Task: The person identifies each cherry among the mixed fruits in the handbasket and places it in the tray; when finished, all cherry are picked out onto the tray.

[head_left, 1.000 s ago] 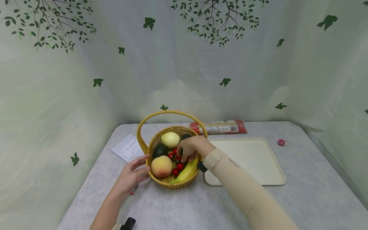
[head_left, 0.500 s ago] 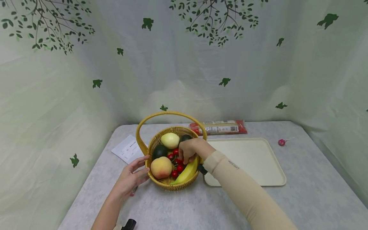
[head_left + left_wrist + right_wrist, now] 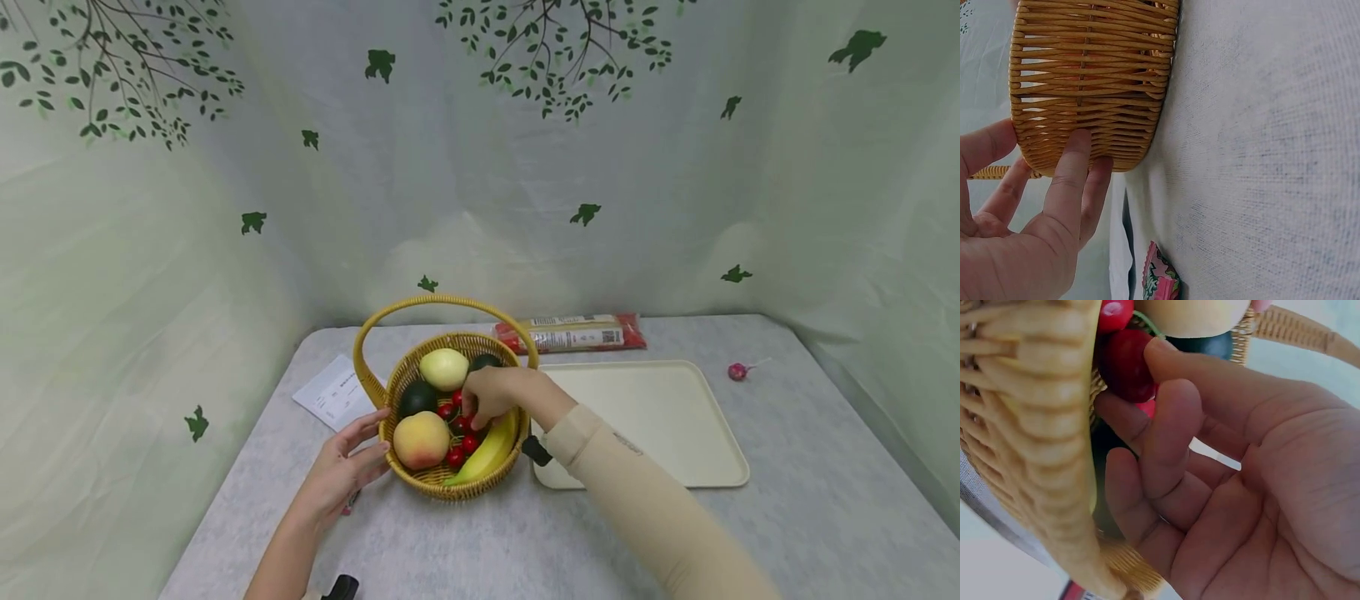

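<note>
A wicker basket [image 3: 448, 493] with a tall handle holds a peach [image 3: 422, 439], a pale yellow-green fruit [image 3: 444, 369], a banana [image 3: 487, 454], two dark green fruits and several red cherries. My left hand [image 3: 347, 467] touches the basket's left side; in the left wrist view its fingers lie nearly straight against the weave. Inside the basket is my right hand [image 3: 498, 393]. The right wrist view shows its thumb and forefinger pinching a dark red cherry [image 3: 1127, 365], with the other fingers loosely bent. The hand partly covers the cherries and one dark green fruit [image 3: 485, 361].
To the right of the basket lies a cream tray [image 3: 637, 417]. Behind it is a red-and-clear long packet [image 3: 577, 333]. A small wrapped lollipop [image 3: 738, 372] lies at far right. White paper [image 3: 333, 392] and a pink-green wrapper [image 3: 1161, 275] lie on the left.
The right hand shifts slightly within the basket, around the cherries, its fingers dipping and then rising a little. The left hand stays against the basket. The head view tilts slightly.
</note>
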`<state>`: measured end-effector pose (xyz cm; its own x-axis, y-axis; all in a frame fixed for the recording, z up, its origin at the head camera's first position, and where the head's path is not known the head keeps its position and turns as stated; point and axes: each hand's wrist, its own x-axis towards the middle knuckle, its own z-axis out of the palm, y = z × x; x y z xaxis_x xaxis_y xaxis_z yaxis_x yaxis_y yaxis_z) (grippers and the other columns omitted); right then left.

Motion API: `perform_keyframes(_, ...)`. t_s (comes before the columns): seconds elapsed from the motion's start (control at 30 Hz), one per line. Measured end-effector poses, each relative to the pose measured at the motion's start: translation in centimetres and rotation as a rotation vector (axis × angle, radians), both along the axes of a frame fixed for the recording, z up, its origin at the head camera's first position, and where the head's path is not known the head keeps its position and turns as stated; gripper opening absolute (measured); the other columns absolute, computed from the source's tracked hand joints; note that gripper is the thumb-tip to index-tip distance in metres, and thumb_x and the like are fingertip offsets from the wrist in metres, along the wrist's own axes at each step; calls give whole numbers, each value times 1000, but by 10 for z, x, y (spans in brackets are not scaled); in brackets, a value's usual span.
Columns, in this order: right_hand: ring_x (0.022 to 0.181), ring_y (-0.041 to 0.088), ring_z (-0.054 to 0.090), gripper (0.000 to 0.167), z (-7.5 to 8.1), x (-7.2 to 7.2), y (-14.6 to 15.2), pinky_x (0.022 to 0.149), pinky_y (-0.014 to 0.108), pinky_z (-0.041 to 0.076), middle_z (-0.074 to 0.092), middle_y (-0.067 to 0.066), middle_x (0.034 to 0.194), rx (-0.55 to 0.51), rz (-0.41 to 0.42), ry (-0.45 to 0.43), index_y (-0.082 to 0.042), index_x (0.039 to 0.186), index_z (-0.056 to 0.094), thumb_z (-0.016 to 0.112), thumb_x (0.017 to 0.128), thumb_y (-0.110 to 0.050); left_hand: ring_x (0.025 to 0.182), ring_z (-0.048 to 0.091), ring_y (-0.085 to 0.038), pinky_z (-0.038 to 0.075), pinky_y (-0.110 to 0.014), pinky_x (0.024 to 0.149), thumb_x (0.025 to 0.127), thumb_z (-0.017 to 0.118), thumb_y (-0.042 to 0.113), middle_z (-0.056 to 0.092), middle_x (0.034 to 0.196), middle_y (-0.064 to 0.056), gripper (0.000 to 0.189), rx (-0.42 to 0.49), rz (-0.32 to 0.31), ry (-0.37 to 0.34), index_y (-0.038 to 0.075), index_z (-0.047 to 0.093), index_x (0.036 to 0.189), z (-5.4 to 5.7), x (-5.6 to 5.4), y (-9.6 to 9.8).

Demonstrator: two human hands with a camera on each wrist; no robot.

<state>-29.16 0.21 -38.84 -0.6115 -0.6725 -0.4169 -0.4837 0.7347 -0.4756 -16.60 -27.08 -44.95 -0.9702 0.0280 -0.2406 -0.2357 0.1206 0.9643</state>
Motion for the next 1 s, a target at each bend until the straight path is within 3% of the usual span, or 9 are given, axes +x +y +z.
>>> perform_keyframes(0.27, 85, 9, 62, 17, 12, 12, 15, 74, 24, 52, 72, -1, 103, -154, 87, 29, -12, 117, 74, 75, 103, -21, 125, 64, -18, 62, -31, 100, 107, 64, 9, 41, 160, -21, 60, 8, 5, -6, 12, 43, 164, 1, 0, -1)
perform_keyframes(0.57, 93, 12, 68, 18, 24, 36, 52, 80, 28, 57, 72, -8, 105, -362, 79, -6, -21, 120, 72, 74, 103, -28, 125, 65, -16, 62, -30, 99, 106, 65, 8, 43, 160, -20, 60, 14, 12, -11, 13, 45, 163, -1, -3, -1)
perform_keyframes(0.83, 88, 7, 69, 20, 22, 60, 108, 82, 27, 60, 74, -6, 105, -504, -39, -12, -20, 119, 73, 74, 100, -26, 127, 64, -18, 62, -31, 99, 106, 66, 8, 42, 162, -20, 61, 9, 24, -31, 13, 45, 163, 0, -5, -1)
perform_keyframes(1.0, 87, 14, 70, 20, -1, 69, 146, 79, 28, 60, 73, 0, 104, -585, -205, -46, -15, 118, 72, 76, 99, -21, 126, 65, -19, 63, -32, 99, 105, 67, 9, 42, 161, -22, 61, 7, 17, -34, 11, 45, 163, -1, -3, -2)
